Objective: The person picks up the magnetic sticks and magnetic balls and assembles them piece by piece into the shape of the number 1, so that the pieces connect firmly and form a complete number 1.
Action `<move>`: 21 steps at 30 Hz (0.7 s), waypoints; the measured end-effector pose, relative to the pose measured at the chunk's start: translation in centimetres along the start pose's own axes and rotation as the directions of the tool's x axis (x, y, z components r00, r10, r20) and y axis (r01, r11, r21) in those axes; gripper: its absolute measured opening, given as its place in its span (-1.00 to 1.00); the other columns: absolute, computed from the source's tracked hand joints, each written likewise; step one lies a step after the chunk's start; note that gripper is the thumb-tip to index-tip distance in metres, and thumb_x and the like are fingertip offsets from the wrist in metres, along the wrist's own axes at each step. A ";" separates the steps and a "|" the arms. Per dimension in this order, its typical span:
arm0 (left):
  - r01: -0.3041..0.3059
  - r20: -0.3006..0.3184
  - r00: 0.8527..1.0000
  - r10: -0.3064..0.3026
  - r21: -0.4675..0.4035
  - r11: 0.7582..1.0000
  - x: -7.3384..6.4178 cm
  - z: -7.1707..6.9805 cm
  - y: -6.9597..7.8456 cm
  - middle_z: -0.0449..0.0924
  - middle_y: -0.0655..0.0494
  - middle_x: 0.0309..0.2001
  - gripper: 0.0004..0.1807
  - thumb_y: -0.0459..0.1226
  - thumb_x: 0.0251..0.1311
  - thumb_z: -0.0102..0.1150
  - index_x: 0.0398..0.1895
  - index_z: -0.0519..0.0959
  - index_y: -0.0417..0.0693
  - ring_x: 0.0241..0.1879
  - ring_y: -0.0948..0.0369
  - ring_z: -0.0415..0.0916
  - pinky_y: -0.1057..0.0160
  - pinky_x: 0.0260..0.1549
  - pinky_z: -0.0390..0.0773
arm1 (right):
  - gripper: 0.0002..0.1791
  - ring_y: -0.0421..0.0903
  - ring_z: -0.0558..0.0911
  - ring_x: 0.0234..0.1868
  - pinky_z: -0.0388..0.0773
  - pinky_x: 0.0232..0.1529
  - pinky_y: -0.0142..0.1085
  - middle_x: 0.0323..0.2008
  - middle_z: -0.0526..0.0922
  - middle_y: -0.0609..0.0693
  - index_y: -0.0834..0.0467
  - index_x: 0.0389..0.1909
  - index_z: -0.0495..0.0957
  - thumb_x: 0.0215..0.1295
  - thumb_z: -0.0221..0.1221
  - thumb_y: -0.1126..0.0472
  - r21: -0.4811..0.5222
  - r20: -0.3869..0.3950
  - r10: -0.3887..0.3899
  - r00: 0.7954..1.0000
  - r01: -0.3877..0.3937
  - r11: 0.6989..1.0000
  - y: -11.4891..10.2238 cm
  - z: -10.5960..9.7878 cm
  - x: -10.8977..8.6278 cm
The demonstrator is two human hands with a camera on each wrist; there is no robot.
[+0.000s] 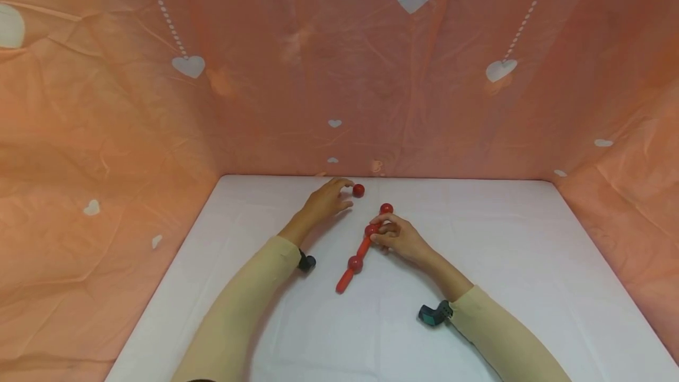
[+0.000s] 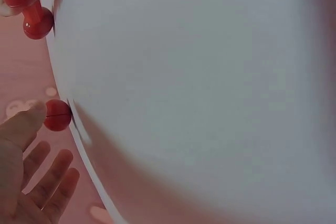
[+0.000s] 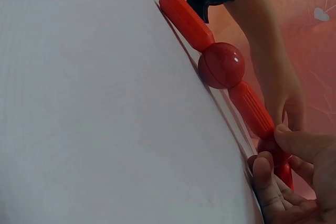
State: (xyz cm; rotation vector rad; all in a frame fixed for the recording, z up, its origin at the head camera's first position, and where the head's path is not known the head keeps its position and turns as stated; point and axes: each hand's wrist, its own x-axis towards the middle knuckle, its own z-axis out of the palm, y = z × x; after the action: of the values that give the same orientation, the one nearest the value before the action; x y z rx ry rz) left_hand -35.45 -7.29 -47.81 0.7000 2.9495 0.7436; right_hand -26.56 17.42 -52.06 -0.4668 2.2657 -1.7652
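Observation:
A chain of red balls and red sticks [image 1: 355, 264] lies slantwise on the white table. My right hand [image 1: 400, 237] pinches it at the middle ball [image 3: 270, 148] between thumb and fingers. Beyond that grip, the far end ball [image 1: 386, 208] shows past the fingers. A separate red ball [image 1: 358, 190] rests near the back edge. My left hand [image 1: 328, 199] reaches beside this ball with its fingers spread and loosely bent. In the left wrist view the thumb overlaps the side of the loose ball [image 2: 58, 115], and the other fingers stand off it.
The white table [image 1: 504, 240] ends at a back edge close behind the loose ball. An orange cloth [image 1: 361, 93] with pale hearts hangs behind and along both sides. Dark wrist devices [image 1: 435, 313] sit at both sleeve cuffs.

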 end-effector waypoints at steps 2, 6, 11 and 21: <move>-0.003 0.003 1.000 0.003 0.014 1.000 0.4 0.1 0.0 0.45 0.03 0.48 -0.37 -0.16 0.43 0.42 0.50 0.44 0.03 0.33 0.05 0.55 0.00 0.34 0.55 | -0.62 0.02 0.68 -0.33 0.68 -0.29 -0.31 -0.14 0.72 0.21 0.22 0.23 0.58 0.47 0.37 0.27 -0.001 0.001 -0.001 1.000 0.001 1.000 0.0 0.0 0.0; -0.036 0.008 0.999 0.035 0.042 0.998 1.1 0.3 0.0 0.45 0.03 0.50 -0.35 -0.18 0.45 0.40 0.54 0.41 0.02 0.33 0.04 0.55 -0.01 0.34 0.54 | -0.62 0.03 0.67 -0.33 0.68 -0.30 -0.31 -0.13 0.72 0.22 0.22 0.23 0.58 0.47 0.37 0.27 0.009 0.002 -0.004 1.000 0.004 1.000 -0.1 -0.1 -0.1; -0.032 0.005 0.999 0.032 0.031 0.999 1.6 0.5 0.2 0.48 0.01 0.48 -0.35 -0.21 0.46 0.38 0.54 0.41 -0.02 0.35 0.03 0.53 -0.02 0.37 0.51 | -0.61 0.02 0.67 -0.34 0.69 -0.30 -0.32 -0.12 0.72 0.22 0.22 0.24 0.58 0.46 0.37 0.27 0.022 0.004 0.004 1.000 -0.004 1.000 -0.3 -0.1 -0.2; 0.008 0.003 1.000 -0.008 0.025 1.000 2.3 1.0 0.3 0.55 -0.01 0.42 -0.38 -0.22 0.47 0.37 0.52 0.42 -0.03 0.40 0.03 0.50 -0.02 0.41 0.47 | -0.61 0.00 0.67 -0.34 0.69 -0.30 -0.32 -0.12 0.72 0.21 0.22 0.25 0.57 0.47 0.36 0.29 0.021 0.000 0.014 1.000 -0.014 1.000 -0.8 0.0 -0.4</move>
State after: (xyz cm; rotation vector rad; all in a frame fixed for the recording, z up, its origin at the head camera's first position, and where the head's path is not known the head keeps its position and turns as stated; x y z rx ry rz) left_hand -37.25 -5.65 -48.40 0.6896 2.9622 0.7060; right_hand -26.08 17.37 -51.29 -0.4457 2.2426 -1.7801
